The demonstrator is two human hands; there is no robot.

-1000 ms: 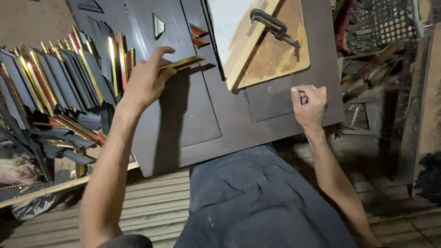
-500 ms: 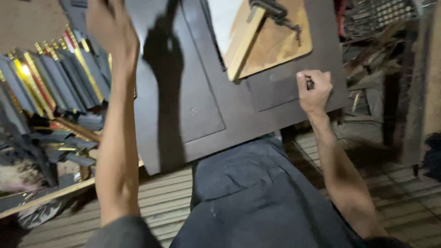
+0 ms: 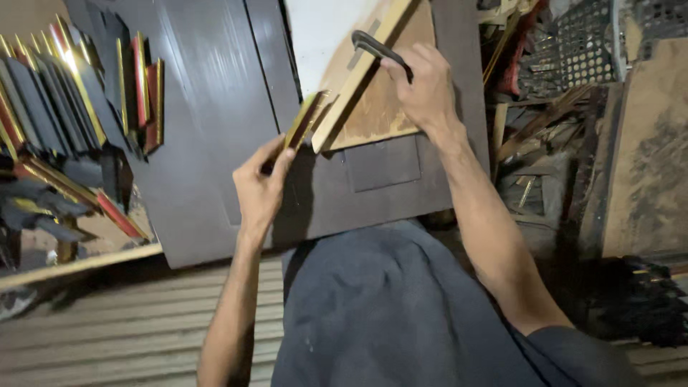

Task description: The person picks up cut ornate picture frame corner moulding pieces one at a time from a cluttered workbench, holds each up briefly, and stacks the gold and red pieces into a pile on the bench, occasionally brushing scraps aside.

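My left hand (image 3: 259, 188) grips a short dark moulding strip with a gold edge (image 3: 301, 123), its far end against the wooden jig (image 3: 376, 115). My right hand (image 3: 423, 86) rests on top of that jig, fingers closed around its black metal handle (image 3: 373, 44). The jig is a light wooden board with a raised batten, lying on a dark brown panelled door (image 3: 215, 107) that serves as the work surface. My lap, in dark cloth (image 3: 387, 308), is right below the door's near edge.
A pile of dark moulding pieces with gold and red edges (image 3: 64, 122) lies at the left. Scrap wood and a perforated metal sheet (image 3: 573, 50) crowd the right, beside a brown board (image 3: 645, 158). Corrugated sheeting (image 3: 122, 322) covers the floor.
My left hand left the pile at the left and brought a gold-edged strip to the jig. My right hand rose from the door's surface to the jig's black handle.
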